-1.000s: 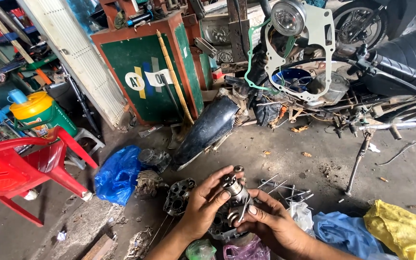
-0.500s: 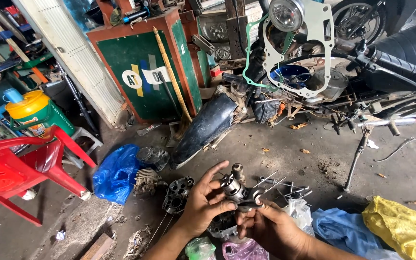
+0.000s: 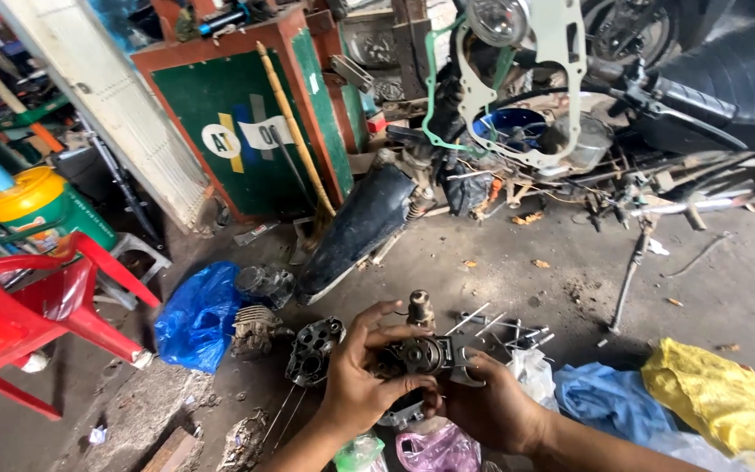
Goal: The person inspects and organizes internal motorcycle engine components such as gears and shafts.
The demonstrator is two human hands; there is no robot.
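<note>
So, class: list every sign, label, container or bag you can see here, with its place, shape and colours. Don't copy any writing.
Signboard: back left, upright green panel, red-brown frame, white ovals, yellow stripe.
Jug: far left, green with yellow lid.
Blue bag: floor, left of hands, crumpled.
Pink bag: below the hands, translucent.
Yellow bag: bottom right, crumpled.

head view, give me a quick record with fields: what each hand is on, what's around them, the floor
left hand: grips the left side of a grimy metal engine part, fingers curled over its top
right hand: supports the same part from below and the right
nearby parts: finned cylinder and a round dark casting on the floor to the left; loose long bolts behind
bags: blue plastic bag to the left, pink bag under the hands
cloths: blue cloth and yellow cloth to the right
seat: red plastic chair at far left
floor: stained concrete
</note>
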